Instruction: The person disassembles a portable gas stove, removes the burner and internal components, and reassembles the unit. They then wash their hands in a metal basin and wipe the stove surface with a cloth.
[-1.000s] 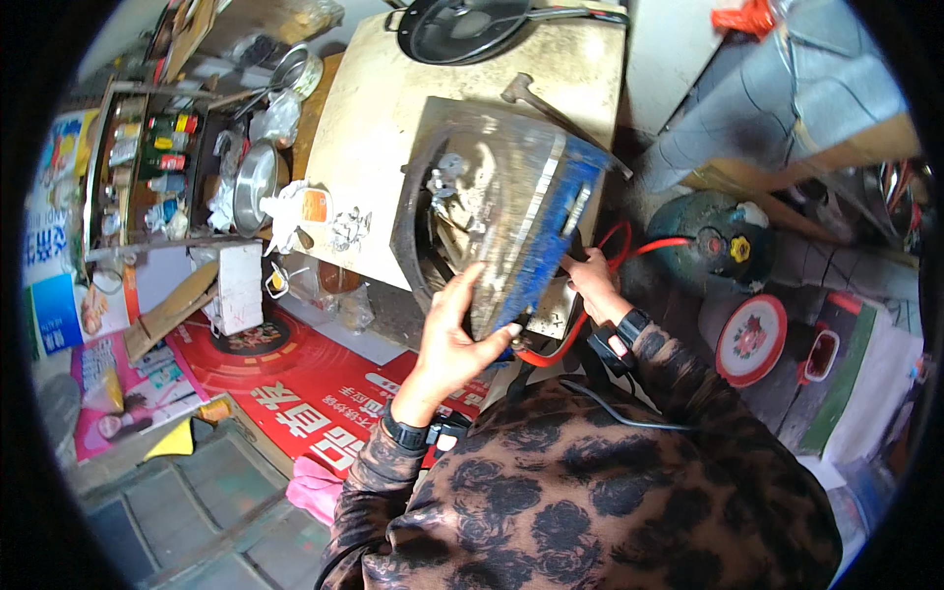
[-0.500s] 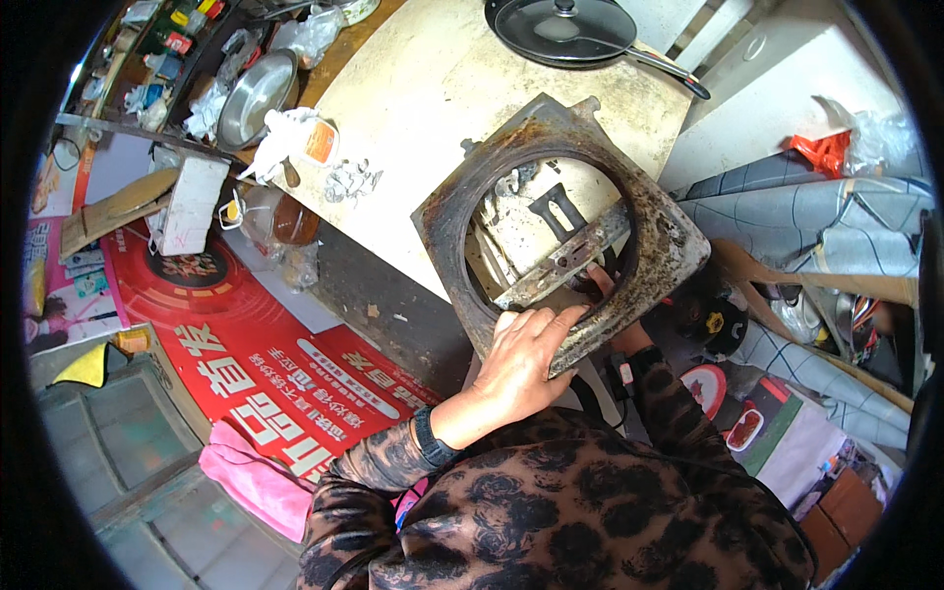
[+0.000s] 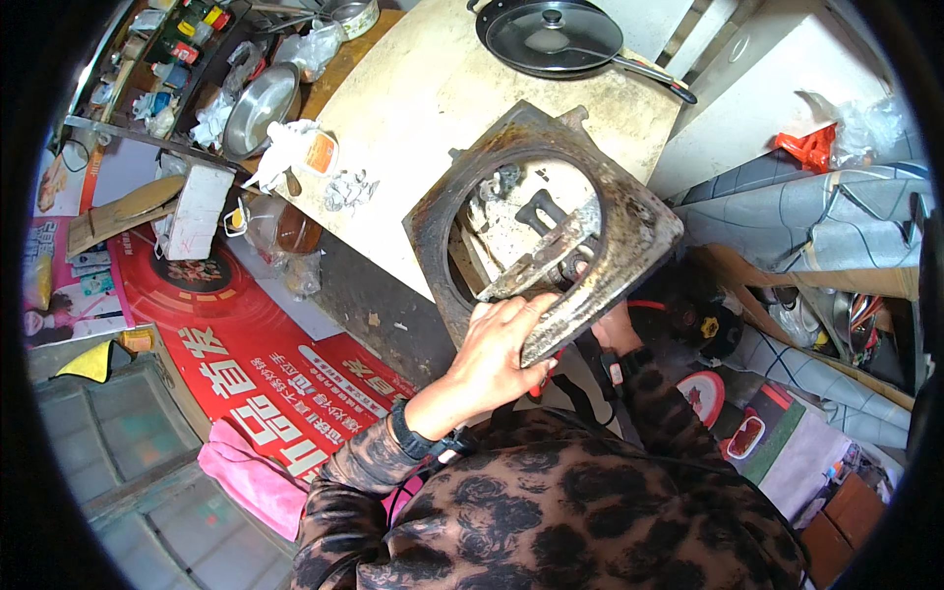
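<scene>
A square, rust-stained metal stove frame [image 3: 637, 211] with a large round opening is tilted at the near edge of the pale table. A metal bar [image 3: 541, 258] crosses its opening. My left hand [image 3: 495, 344] grips the frame's near edge, thumb underneath and fingers over the rim. My right hand [image 3: 617, 329] reaches beneath the frame's right side. One of its fingertips shows through the opening beside a dark round part near the bar. Its other fingers are hidden. A small red piece shows below the near edge, by my left thumb; its kind is unclear.
A lidded black frying pan [image 3: 553, 41] sits at the table's far side. Crumpled foil-like scraps [image 3: 349, 190] and a white bottle with an orange label [image 3: 321, 154] lie at the left. A metal basin [image 3: 261, 110] leans behind them. Draped checked cloth [image 3: 787, 226] hangs at the right.
The stove frame has shifted a little left and its near edge tips upward more. My left hand has moved left with it; more of my right hand shows under the near right side.
</scene>
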A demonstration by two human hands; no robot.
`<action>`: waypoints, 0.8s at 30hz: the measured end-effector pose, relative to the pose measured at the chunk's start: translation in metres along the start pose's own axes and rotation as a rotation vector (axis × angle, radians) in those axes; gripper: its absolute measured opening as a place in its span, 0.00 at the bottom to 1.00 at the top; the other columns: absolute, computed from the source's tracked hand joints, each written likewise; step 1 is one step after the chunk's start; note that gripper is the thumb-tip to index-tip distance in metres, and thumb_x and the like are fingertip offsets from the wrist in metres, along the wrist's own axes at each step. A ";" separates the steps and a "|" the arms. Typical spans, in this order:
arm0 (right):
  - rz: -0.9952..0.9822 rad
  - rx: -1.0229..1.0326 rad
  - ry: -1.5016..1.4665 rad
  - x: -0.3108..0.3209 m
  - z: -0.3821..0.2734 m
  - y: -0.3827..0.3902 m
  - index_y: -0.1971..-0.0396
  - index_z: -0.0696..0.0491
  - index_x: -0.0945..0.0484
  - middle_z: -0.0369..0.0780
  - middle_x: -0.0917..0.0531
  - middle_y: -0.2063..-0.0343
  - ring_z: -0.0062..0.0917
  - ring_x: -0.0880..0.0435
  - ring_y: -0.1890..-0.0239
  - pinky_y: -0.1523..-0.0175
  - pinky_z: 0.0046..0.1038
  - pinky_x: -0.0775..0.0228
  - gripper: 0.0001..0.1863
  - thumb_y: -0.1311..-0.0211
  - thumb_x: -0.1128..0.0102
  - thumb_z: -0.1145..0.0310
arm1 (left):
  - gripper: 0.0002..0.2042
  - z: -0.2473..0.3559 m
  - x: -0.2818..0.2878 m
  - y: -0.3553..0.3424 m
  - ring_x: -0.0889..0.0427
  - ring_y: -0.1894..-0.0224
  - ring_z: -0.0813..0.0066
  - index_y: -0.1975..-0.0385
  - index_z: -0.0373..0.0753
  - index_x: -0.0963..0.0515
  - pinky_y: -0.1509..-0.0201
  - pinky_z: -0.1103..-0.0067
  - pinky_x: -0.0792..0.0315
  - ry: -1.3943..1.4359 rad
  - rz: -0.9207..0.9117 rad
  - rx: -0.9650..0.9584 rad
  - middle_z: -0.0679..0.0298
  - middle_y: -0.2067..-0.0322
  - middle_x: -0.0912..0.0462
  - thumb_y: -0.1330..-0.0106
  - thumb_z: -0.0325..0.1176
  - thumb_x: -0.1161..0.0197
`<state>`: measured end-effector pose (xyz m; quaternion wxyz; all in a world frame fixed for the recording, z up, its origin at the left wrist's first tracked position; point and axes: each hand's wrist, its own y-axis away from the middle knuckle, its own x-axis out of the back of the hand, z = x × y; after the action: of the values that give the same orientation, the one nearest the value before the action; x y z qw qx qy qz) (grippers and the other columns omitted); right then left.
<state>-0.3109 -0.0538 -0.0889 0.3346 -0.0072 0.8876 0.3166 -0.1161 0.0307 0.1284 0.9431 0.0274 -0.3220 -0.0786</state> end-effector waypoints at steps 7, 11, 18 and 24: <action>-0.058 0.044 0.143 -0.021 -0.015 0.014 0.50 0.54 0.23 0.32 0.16 0.59 0.16 0.19 0.62 0.57 0.21 0.26 0.14 0.34 0.38 0.77 | 0.40 0.005 0.022 -0.011 0.23 0.41 0.52 0.34 0.34 0.31 0.34 0.66 0.34 0.030 0.040 0.021 0.50 0.46 0.21 0.51 0.32 0.23; -0.110 0.087 0.181 -0.038 -0.026 0.011 0.51 0.55 0.22 0.35 0.15 0.56 0.19 0.17 0.58 0.51 0.24 0.24 0.10 0.29 0.41 0.76 | 0.41 0.005 0.033 -0.016 0.24 0.38 0.54 0.33 0.32 0.32 0.31 0.67 0.35 0.110 0.053 0.029 0.48 0.43 0.22 0.50 0.32 0.23; -0.101 0.110 0.275 -0.062 -0.041 0.013 0.58 0.53 0.22 0.30 0.17 0.69 0.09 0.25 0.74 0.70 0.14 0.34 0.03 0.28 0.42 0.74 | 0.40 0.001 0.048 -0.021 0.23 0.38 0.60 0.33 0.31 0.33 0.32 0.71 0.34 0.177 0.087 0.022 0.49 0.43 0.22 0.49 0.30 0.23; -0.148 0.150 0.261 -0.083 -0.049 0.017 0.54 0.57 0.20 0.33 0.14 0.64 0.11 0.21 0.69 0.65 0.17 0.32 0.08 0.29 0.39 0.72 | 0.41 0.000 0.056 -0.022 0.24 0.37 0.62 0.33 0.31 0.33 0.30 0.72 0.35 0.213 0.106 0.017 0.48 0.41 0.23 0.49 0.31 0.23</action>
<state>-0.2791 -0.0841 -0.0018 0.2384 -0.0888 0.9417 0.2203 -0.0756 -0.0001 0.1601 0.9746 0.0266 -0.2214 -0.0225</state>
